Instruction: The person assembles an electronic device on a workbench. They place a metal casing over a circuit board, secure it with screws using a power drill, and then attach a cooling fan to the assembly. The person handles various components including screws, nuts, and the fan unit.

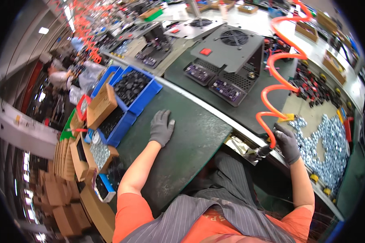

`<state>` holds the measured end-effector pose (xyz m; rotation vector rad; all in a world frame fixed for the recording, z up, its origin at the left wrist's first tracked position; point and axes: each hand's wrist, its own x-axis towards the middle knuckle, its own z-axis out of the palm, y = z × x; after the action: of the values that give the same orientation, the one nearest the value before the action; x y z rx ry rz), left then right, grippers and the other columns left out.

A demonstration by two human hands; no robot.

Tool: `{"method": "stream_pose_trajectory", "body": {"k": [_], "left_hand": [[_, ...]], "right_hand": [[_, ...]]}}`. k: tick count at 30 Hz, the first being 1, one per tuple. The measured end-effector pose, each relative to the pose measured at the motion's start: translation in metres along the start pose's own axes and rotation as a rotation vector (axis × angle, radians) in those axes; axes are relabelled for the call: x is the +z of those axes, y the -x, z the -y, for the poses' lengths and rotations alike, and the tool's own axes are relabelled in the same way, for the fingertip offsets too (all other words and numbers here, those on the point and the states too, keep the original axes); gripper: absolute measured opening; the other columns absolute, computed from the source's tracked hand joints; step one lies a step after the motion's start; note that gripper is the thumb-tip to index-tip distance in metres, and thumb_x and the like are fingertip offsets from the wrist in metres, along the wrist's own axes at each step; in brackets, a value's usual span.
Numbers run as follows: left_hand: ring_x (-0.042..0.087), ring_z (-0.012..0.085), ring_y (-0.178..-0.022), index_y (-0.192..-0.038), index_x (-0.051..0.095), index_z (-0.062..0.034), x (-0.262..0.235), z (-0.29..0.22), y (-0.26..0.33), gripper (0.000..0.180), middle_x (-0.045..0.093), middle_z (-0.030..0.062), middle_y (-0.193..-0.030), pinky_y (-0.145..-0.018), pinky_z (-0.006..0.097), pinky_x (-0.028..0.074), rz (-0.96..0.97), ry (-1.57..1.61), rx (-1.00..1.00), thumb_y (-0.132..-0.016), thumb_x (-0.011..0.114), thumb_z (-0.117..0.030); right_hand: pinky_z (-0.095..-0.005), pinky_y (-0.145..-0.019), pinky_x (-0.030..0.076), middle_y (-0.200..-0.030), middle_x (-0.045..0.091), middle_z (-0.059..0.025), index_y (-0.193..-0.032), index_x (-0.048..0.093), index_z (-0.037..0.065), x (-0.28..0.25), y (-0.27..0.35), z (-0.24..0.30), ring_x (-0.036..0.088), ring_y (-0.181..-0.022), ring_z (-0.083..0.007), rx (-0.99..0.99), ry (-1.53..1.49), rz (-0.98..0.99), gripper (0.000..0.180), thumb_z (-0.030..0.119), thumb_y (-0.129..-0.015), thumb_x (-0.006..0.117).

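Observation:
My left hand (162, 128), in a grey glove, lies on the green worktop (190, 133) with its fingers stretched out and nothing in them. At the right, my gloved right hand (287, 143) is beside the lower end of an orange coiled air hose (265, 97). Its fingers are curled; what they hold, if anything, is hidden. The hose runs into a dark fitting (265, 151) next to that hand, over the bench edge. Ahead stands a grey metal housing (231, 48) with a round fan grille, a red switch and two purple circuit boards (227, 90).
Blue bins (152, 91) of black parts stand left of my left hand, with cardboard boxes (101, 106) beside them. Many small silvery metal parts (326, 139) lie at the right, below a pile of red and black parts (314, 86). Another housing (190, 28) is farther back.

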<state>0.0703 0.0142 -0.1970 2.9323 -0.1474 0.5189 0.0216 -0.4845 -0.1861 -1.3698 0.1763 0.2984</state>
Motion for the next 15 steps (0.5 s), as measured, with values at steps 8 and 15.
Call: {"method": "stream_pose_trajectory", "body": {"k": [8,15], "left_hand": [[0.047,0.0327,-0.122,-0.121,0.057,-0.0095,-0.005,-0.011,0.009,0.039,0.055,0.0129,-0.127,-0.103,0.045,0.036,-0.068,-0.031,-0.059,-0.086,0.057,-0.028],[0.052,0.0347,-0.113,-0.112,0.058,-0.0082,0.0,-0.004,-0.001,0.035,0.058,0.0152,-0.118,-0.098,0.047,0.04,-0.144,-0.027,0.046,-0.081,0.06,-0.024]], "right_hand": [[-0.0318,-0.108,0.034,-0.14,0.046,-0.0212,-0.139,0.038,-0.008,0.05,-0.071,0.006,0.043,-0.13,-0.0241,-0.054,0.483,0.191,0.053,0.021,-0.097,0.051],[-0.0393,-0.106,0.034,-0.128,0.055,-0.0223,-0.136,0.048,0.001,0.1,-0.149,-0.004,0.049,-0.122,-0.0359,-0.502,0.931,0.213,0.048,0.026,-0.095,0.05]]}}
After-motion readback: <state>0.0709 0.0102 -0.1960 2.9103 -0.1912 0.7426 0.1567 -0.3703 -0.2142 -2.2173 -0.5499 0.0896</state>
